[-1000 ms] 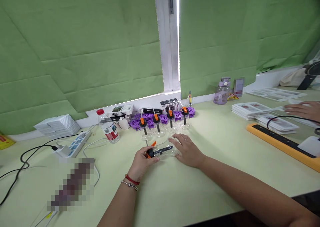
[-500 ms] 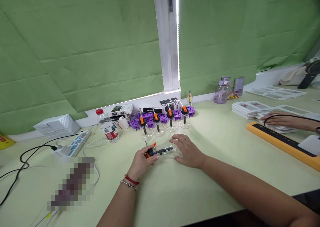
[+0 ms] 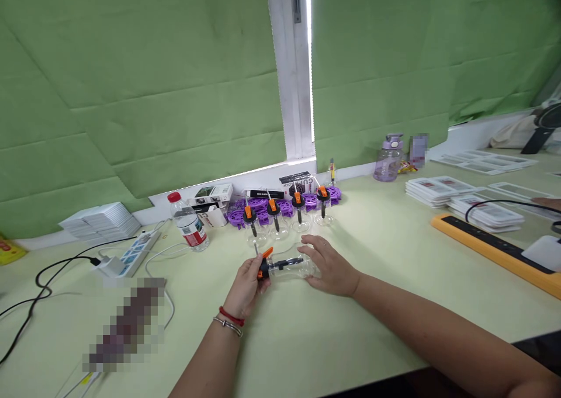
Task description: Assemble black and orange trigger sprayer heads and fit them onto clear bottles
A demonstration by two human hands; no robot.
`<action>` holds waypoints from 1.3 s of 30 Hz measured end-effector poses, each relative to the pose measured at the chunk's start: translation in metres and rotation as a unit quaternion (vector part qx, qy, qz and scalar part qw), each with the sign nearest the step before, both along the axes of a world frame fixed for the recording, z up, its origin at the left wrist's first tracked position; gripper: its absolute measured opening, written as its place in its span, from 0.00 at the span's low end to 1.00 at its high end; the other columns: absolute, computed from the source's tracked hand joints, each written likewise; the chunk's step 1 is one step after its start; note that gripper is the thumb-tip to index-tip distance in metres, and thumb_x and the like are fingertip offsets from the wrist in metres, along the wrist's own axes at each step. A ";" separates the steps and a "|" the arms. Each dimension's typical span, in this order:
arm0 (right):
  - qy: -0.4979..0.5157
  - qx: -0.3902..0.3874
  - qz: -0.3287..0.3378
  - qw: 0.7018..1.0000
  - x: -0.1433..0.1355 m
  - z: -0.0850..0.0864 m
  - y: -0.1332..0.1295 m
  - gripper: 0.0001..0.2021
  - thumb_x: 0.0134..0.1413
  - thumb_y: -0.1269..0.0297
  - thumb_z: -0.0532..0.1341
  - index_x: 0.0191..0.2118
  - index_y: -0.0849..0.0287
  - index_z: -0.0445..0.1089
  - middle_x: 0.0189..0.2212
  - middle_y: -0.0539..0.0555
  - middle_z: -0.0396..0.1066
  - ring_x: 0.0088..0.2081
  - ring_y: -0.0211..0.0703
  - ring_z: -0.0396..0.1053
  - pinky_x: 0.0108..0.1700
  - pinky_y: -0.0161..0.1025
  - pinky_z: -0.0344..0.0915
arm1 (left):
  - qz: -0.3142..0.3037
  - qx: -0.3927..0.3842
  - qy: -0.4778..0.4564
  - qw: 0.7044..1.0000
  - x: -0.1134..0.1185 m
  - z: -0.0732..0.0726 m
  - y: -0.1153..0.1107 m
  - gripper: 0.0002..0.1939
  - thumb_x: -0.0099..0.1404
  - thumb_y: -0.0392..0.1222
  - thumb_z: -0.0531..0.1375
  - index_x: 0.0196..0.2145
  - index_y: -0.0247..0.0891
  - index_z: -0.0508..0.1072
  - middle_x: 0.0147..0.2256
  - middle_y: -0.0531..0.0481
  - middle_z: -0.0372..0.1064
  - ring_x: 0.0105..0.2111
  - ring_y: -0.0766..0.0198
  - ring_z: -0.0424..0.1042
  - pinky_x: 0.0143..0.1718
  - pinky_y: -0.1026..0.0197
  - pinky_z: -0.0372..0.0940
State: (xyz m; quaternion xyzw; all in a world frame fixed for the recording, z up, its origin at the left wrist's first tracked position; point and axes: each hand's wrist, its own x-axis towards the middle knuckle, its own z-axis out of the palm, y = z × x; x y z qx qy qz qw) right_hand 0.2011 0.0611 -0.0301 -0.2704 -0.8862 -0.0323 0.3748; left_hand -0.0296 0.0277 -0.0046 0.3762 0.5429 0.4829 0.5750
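Note:
A clear bottle with a black and orange cap lies sideways between my hands, a dark tube inside it. My left hand grips the cap end, thumb on top, beside a raised orange lever. My right hand is curved round the wide base, its fingers on the clear wall. Behind them several similar clear bottles stand upright in a row, one of them near the middle, each with an orange and black top. Purple plastic parts lie behind that row.
At the left are a red-capped water bottle, a power strip with cables and white stacks. To the right are an orange power strip, white cards, a purple bottle and part of another person's hand.
My left hand has shifted its hold on the cap, and the orange lever now shows more fully. The other person's hand has moved right, off the white cards.

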 end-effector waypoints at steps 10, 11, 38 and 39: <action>-0.020 0.001 0.010 1.000 0.002 -0.002 0.001 0.28 0.42 0.72 0.59 0.53 0.61 0.56 0.52 0.64 0.55 0.55 0.54 0.54 0.54 0.54 0.59 | -0.078 -0.028 0.071 0.994 0.001 -0.003 -0.005 0.32 0.56 0.71 0.47 0.36 0.36 0.66 0.18 0.57 0.60 0.11 0.73 0.55 0.12 0.69 0.39; -0.020 -0.005 0.013 1.000 0.002 -0.002 0.001 0.28 0.42 0.72 0.59 0.53 0.60 0.56 0.51 0.64 0.55 0.55 0.54 0.55 0.54 0.53 0.59 | -0.075 -0.028 0.084 0.993 0.002 -0.001 -0.006 0.32 0.55 0.71 0.47 0.35 0.36 0.66 0.18 0.58 0.58 0.11 0.74 0.52 0.12 0.68 0.38; 0.115 -0.402 0.104 0.902 0.016 -0.010 0.014 0.37 0.51 0.52 0.61 0.63 0.55 0.47 0.55 0.63 0.58 0.45 0.46 0.66 0.46 0.45 0.65 | -0.063 -0.041 0.046 0.996 0.006 -0.006 -0.006 0.27 0.55 0.68 0.51 0.35 0.40 0.62 0.20 0.60 0.57 0.12 0.77 0.45 0.14 0.69 0.39; 0.114 -0.404 0.119 0.900 0.017 -0.009 0.015 0.39 0.50 0.54 0.62 0.64 0.55 0.45 0.57 0.64 0.54 0.47 0.46 0.65 0.48 0.46 0.64 | -0.059 -0.042 0.047 0.996 0.006 -0.006 -0.006 0.27 0.55 0.68 0.52 0.36 0.40 0.62 0.20 0.60 0.57 0.12 0.77 0.45 0.14 0.69 0.39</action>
